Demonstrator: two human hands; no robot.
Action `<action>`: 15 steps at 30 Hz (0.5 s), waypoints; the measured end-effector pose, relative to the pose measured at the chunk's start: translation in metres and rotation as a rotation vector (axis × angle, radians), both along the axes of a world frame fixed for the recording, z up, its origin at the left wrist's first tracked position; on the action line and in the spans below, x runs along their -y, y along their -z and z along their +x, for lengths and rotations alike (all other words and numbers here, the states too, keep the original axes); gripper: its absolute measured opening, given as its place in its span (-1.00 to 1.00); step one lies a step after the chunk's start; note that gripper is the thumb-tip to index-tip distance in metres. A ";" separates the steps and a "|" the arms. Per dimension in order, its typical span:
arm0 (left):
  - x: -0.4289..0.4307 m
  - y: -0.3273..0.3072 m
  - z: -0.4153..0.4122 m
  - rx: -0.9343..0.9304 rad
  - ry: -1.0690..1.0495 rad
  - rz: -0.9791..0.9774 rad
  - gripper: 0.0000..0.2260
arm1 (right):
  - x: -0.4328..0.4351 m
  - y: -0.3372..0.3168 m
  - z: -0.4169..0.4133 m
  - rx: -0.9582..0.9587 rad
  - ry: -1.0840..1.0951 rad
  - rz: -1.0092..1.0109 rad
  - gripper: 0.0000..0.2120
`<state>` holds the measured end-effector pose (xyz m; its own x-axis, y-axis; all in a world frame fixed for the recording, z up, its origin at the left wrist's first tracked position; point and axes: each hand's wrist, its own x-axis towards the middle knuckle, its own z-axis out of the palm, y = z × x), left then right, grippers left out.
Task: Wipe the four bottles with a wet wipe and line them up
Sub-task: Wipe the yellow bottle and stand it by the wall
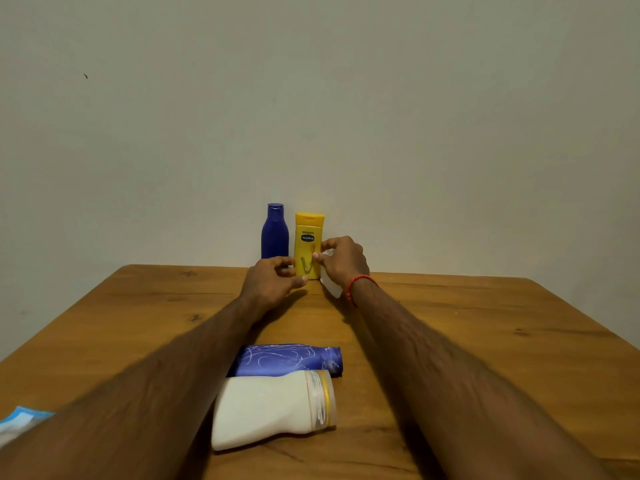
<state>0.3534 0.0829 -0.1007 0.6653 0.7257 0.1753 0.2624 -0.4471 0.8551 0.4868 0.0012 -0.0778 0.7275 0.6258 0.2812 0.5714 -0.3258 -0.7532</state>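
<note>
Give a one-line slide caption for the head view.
Right hand with wipe touches the upright yellow bottle beside the blue bottle; two bottles lie nearer.

The left forearm point(166, 368) and right forearm point(443, 368) are bare and lightly haired, the right wrist wearing a thin red thread band point(362, 278) (just below the right hand point(343, 261)).

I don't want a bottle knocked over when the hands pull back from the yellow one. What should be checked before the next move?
1. The yellow bottle stands upright beside the dark blue bottle: ok.
2. The left hand is clear of the yellow bottle: cannot tell; its fingers curl right at the base.
3. The wet wipe is held in the right hand: ok.
4. The purple bottle is clean: not ok; it lies on its side with white scribbles on it.
5. The white bottle is clean: not ok; it lies on its side with marks near the cap.
</note>
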 end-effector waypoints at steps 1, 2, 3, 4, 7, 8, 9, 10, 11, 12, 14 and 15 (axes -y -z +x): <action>-0.002 0.002 0.000 0.001 0.007 -0.011 -0.47 | -0.003 0.000 0.001 0.016 0.003 0.000 -0.61; -0.005 0.002 0.000 0.003 0.018 -0.021 -0.47 | -0.006 0.000 0.002 0.026 0.007 0.000 -0.60; -0.007 0.002 0.001 -0.002 0.026 -0.022 -0.45 | -0.008 0.000 0.003 0.031 0.010 0.001 -0.60; -0.008 0.002 0.002 -0.012 0.028 -0.013 -0.43 | -0.011 0.000 0.004 0.031 0.013 0.001 -0.60; -0.010 0.004 0.004 -0.051 0.012 0.037 -0.39 | -0.018 0.000 0.007 0.025 0.011 0.001 -0.58; -0.010 0.005 0.005 -0.058 0.008 0.038 -0.39 | -0.020 0.001 0.009 0.026 0.007 -0.004 -0.58; -0.010 0.006 0.005 -0.058 0.009 0.029 -0.39 | -0.020 0.001 0.010 0.031 -0.001 -0.011 -0.58; -0.011 0.007 0.006 -0.052 0.013 0.012 -0.39 | -0.019 0.002 0.012 0.034 -0.008 -0.015 -0.59; -0.012 0.007 0.007 -0.037 0.017 -0.012 -0.41 | -0.019 0.002 0.014 0.036 -0.017 -0.015 -0.59; -0.013 0.008 0.007 -0.016 0.018 -0.047 -0.42 | -0.018 0.003 0.015 0.036 -0.026 -0.015 -0.59; -0.015 0.008 0.007 0.022 0.024 -0.117 -0.44 | -0.017 0.004 0.018 0.036 -0.033 -0.004 -0.60; -0.016 0.008 0.007 0.029 0.031 -0.138 -0.44 | -0.016 0.005 0.019 0.035 -0.028 0.008 -0.62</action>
<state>0.3601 0.0987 -0.1089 0.6842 0.7232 0.0946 0.2245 -0.3322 0.9161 0.5061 0.0168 -0.0828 0.6989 0.6438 0.3114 0.6067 -0.3033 -0.7347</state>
